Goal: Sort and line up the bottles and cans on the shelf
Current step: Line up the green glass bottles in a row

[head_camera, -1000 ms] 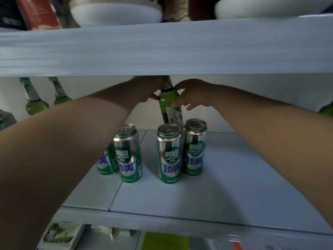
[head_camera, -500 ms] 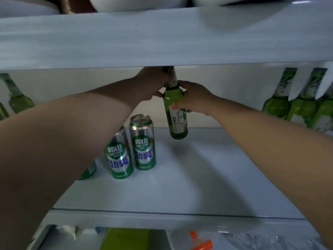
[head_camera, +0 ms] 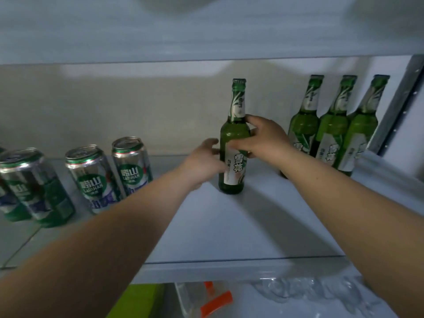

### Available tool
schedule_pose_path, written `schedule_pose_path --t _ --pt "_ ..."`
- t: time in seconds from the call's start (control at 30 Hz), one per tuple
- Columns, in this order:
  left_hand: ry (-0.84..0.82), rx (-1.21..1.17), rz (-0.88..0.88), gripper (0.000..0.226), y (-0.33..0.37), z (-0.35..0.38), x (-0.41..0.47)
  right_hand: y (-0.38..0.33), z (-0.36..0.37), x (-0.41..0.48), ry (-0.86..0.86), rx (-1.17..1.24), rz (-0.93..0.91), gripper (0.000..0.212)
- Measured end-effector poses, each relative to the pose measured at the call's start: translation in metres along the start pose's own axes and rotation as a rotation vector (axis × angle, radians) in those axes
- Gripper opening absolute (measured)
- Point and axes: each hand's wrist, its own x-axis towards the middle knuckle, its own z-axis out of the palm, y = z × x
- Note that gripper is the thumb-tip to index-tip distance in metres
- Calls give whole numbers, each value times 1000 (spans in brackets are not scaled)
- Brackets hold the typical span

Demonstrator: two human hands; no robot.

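Observation:
A green beer bottle (head_camera: 234, 143) with a white label stands upright on the white shelf (head_camera: 229, 226). My right hand (head_camera: 261, 136) grips its shoulder from the right. My left hand (head_camera: 204, 164) is beside the bottle's left side, fingers spread and touching or nearly touching the label. Three matching green bottles (head_camera: 332, 129) stand in a row against the right wall, a gap away from the held bottle. Several green and silver cans (head_camera: 91, 177) stand in a row at the left; the nearest one (head_camera: 132, 164) is just left of my left forearm.
The upper shelf board (head_camera: 206, 31) hangs low over the bottle tops. A metal upright (head_camera: 399, 102) bounds the shelf on the right. Below the front edge lie a clear plastic box with orange clips (head_camera: 206, 301), a green item (head_camera: 137, 301) and crumpled plastic (head_camera: 309, 292).
The bottle has come down from under the upper board, moved right toward the three bottles and now stands on the shelf. My left hand has left its neck. The view shifted right.

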Motion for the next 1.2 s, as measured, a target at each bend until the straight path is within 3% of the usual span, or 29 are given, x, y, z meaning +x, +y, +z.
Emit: schedule_pose_path --t 0.1,0.33,0.4,0.47,0.53,0.6,0.87,1.03,1.2 --pt "-29 44 93 72 -15 24 -3 9 -10 -3 38 0 16 76" --pt "42 92 177 67 -27 61 11 32 -27 -20 65 11 38 80" --pt "61 143 185 69 -28 68 15 42 -37 -38 50 -181 97 71" --pt "77 175 195 69 -27 74 20 59 -44 -60 -56 -519 113 62" --pt "77 210 201 67 -26 80 27 73 -45 -79 -251 -777 132 70" --pt "35 222 191 65 -25 87 33 86 -39 -90 -366 -871 148 81" --pt "-69 321 129 64 -30 115 54 116 -24 -100 -236 -749 72 85" --pt "-50 641 142 58 -35 128 65 120 -26 -101 -228 -737 50 76" --pt "-60 705 152 62 -37 131 65 120 -27 -100 -231 -741 33 73"
